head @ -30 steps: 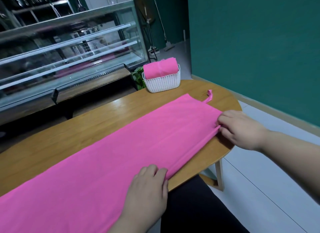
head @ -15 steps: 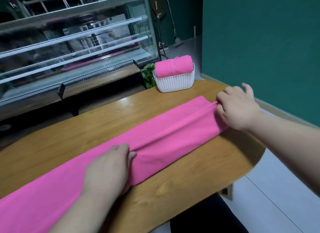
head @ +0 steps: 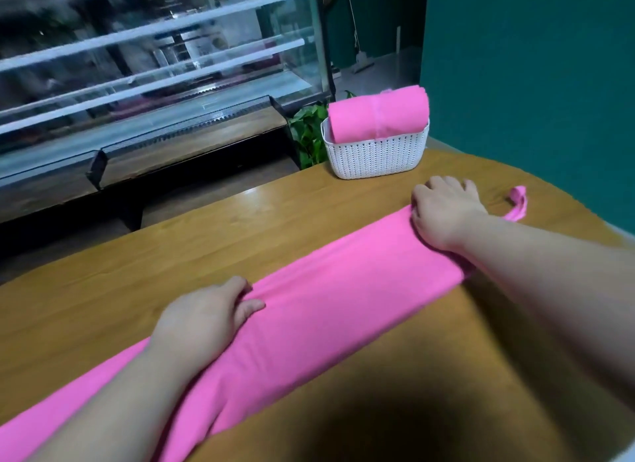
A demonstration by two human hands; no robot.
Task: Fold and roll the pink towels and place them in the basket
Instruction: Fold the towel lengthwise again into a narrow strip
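The bright-pink cloth towel [head: 343,289] lies folded as a long strip on the wooden table [head: 171,255], one end near the white woven plastic basket [head: 374,155]. The right hand [head: 443,214] presses flat on that end. The left hand [head: 206,320], flat at mid-strip, is farther from the basket.

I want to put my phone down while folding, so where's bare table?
Bare table lies beyond the towel, left of the basket, and on the near side between towel and edge. The far right corner is crowded: basket, right hand, towel loop.
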